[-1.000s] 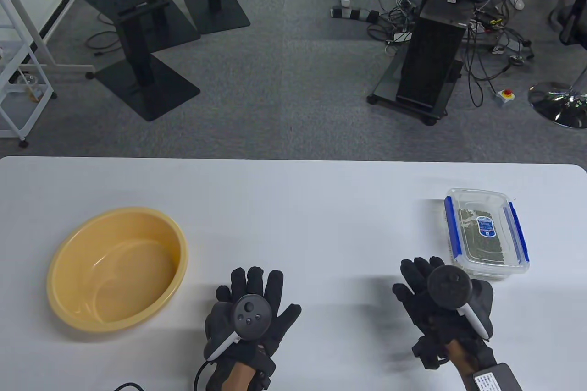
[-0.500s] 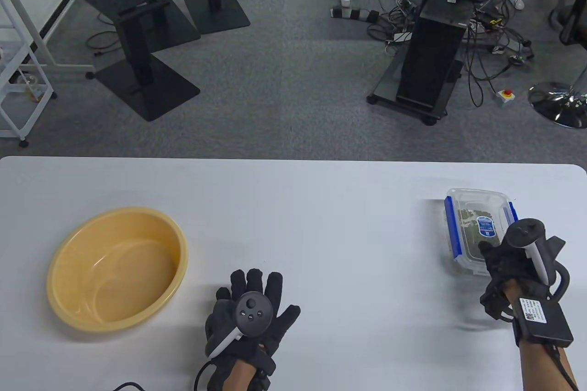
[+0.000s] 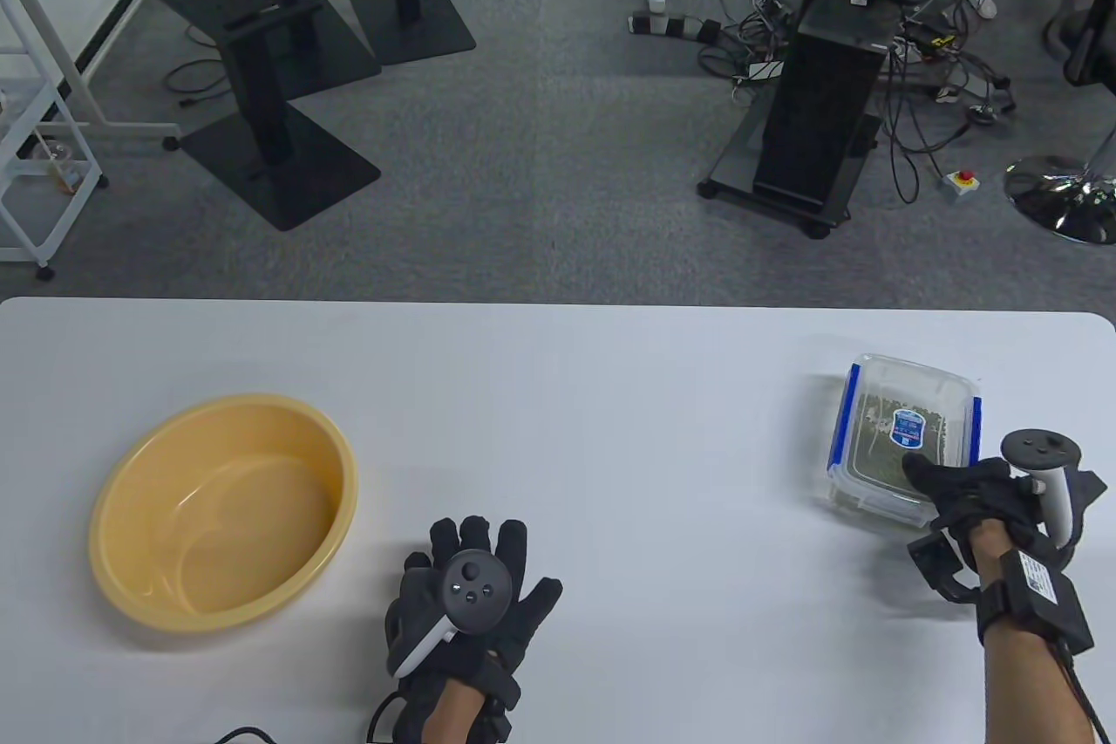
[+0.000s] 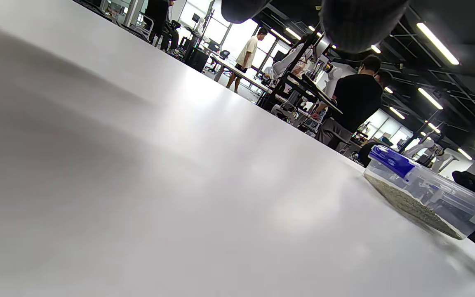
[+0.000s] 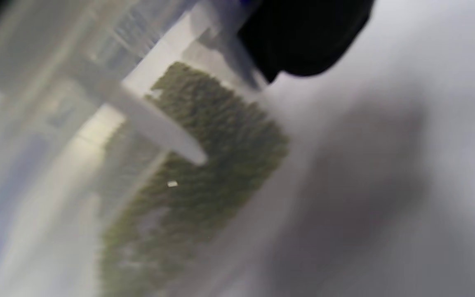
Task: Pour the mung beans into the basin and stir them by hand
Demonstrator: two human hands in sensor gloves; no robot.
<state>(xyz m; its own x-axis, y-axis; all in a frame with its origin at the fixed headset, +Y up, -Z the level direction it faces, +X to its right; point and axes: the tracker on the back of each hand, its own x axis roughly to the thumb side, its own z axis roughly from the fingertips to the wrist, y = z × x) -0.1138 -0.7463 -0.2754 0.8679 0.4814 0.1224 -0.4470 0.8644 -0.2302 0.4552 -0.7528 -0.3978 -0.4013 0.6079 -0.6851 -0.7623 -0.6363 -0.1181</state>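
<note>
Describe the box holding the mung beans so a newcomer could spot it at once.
Start at the white table and go to its right side, far from the yellow basin on the left. There the right hand grips the near end of a clear plastic box. It alone has a lid with blue clips and a blue label, with green beans showing through.

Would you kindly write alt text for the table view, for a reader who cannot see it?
At a white table, the gloved right hand grips the near end of a clear lidded container of mung beans with blue clips, tilting it. The gloved left hand rests flat, fingers spread, beside an empty yellow basin.
</note>
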